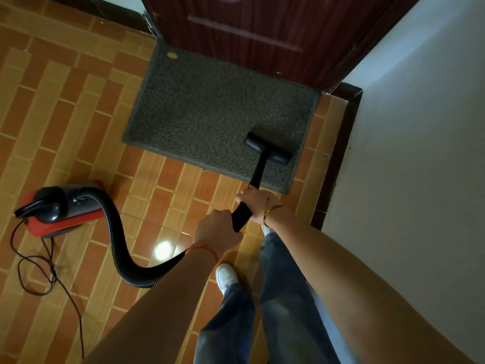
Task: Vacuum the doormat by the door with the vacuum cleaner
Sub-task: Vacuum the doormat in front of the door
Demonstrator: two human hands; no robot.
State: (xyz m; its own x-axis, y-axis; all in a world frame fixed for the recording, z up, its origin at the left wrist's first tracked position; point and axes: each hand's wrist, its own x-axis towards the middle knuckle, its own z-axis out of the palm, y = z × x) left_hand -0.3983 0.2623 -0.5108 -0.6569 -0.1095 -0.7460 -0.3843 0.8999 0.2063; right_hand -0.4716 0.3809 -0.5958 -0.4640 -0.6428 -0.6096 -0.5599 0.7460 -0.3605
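A grey speckled doormat lies on the tiled floor against the dark red door. The black vacuum nozzle rests on the mat's near right corner. Its black wand runs back toward me. My right hand grips the wand higher up, and my left hand grips its lower end where the black hose joins. The hose curves left to the red and black vacuum cleaner standing on the floor at the left.
A white wall with a dark skirting runs close along the right. The vacuum's power cord loops over the orange tiles at the lower left. A small yellow speck lies at the mat's far left corner. My legs and a white shoe are below.
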